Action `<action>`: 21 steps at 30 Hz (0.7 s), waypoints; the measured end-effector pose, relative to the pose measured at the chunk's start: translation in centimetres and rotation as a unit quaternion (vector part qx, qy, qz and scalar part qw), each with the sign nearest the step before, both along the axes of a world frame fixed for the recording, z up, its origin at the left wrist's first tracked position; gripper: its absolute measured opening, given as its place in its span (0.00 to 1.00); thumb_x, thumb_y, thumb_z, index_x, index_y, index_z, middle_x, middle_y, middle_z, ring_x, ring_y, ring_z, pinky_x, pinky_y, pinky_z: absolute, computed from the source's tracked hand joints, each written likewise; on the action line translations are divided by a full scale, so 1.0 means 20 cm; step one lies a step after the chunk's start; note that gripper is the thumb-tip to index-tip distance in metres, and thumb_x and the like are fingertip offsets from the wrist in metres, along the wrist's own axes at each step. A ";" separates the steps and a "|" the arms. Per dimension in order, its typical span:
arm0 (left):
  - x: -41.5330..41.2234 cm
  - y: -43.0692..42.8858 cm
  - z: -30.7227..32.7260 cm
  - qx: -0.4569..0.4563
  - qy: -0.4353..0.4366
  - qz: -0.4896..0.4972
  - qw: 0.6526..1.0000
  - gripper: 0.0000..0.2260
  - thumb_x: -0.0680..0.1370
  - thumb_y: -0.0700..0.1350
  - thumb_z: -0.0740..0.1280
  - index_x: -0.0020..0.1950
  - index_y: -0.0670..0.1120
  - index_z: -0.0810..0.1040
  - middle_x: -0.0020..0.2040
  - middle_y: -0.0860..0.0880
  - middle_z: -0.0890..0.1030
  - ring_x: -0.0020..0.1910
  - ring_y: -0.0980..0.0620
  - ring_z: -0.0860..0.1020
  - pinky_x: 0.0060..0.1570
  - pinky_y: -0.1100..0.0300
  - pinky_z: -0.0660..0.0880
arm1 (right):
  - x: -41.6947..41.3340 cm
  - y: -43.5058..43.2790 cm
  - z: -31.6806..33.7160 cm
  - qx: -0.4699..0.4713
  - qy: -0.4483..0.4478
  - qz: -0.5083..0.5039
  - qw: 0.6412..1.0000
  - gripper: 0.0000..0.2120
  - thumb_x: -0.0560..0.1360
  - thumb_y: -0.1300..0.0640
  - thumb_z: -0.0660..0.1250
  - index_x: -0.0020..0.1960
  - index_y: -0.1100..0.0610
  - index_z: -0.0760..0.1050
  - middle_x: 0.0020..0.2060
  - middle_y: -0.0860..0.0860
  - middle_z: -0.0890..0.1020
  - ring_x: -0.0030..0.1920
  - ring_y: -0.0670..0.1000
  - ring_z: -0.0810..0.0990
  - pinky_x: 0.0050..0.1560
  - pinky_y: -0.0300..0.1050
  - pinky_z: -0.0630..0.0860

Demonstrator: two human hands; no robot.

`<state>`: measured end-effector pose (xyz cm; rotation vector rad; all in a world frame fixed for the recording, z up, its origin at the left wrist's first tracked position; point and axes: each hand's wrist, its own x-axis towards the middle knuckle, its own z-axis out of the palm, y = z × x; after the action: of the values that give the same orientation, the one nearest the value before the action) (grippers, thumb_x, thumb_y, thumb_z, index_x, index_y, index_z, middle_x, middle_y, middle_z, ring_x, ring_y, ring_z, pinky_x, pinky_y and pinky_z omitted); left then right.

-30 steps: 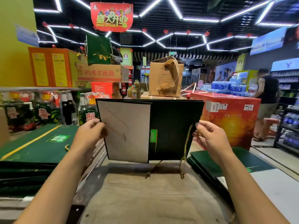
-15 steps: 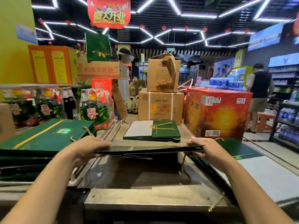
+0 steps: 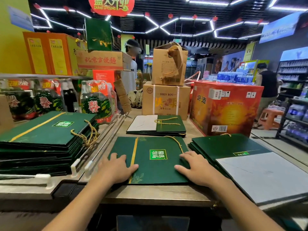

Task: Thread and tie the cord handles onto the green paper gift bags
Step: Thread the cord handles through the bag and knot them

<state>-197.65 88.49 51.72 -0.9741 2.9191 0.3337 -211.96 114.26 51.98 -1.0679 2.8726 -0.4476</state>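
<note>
Under left hand (image 3: 115, 170) and right hand (image 3: 198, 169), fingers (image 3: 122, 160) released flat, lies the green bag (image 3: 155, 169)

"GRAND OPENING" on banner (image 3: 111, 5), "SHEN ROU" on carton (image 3: 165, 100).

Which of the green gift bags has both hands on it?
The single bag at front centre, label side up: left hand and right hand press on it. The left stack, far stack and right stack go untouched.

banner (image 3: 111, 5) cropped at top, gold cord (image 3: 178, 144) end under right hand (image 3: 195, 167) (hidden)
</note>
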 end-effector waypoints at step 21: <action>-0.78 0.19 0.12 0.181 0.204 -0.087 0.958 0.15 0.80 0.54 0.65 0.61 0.47 0.80 0.58 0.50 0.82 0.56 0.49 0.79 0.59 0.54 0.76 | -0.50 -0.43 0.00 -0.071 -0.010 -0.144 0.987 0.10 0.79 0.55 0.64 0.41 0.55 0.79 0.42 0.54 0.84 0.44 0.57 0.81 0.40 0.44 0.72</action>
<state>-213.18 92.30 54.11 -0.6501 3.0860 1.1315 -222.04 105.61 51.93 -0.6557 3.0245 -0.6811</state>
